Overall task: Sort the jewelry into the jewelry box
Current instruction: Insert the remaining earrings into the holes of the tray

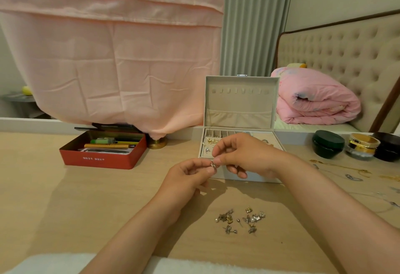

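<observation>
- Head view: both hands meet over the tabletop (65,208), just in front of the jewelry box (240,91).
- The left hand (190,174) and the right hand (244,154) pinch one small earring (213,164) together. The fingers (217,160) of each hand are curled, with the tips closed on it.
- The earring is tiny and silver-coloured with a little shine. Its exact shape is too small to tell.
- The jewelry box is pale with a beige lining. Its lid stands upright and shows a row of small hooks above a flat pocket.
- In the left compartments of the tray lie some pearl-and-gold pieces (212,140) and a few silver ones (206,149). The right hand hides much of the tray.
- A loose pile of earrings (240,219), silver and gold mixed, lies on the tabletop near the person, between the two forearms.
- Thin necklaces (346,172) lie on the tabletop to the right of the box, near three round jars (328,143).
- A red tin (101,159) with pens stands to the left of the box.
</observation>
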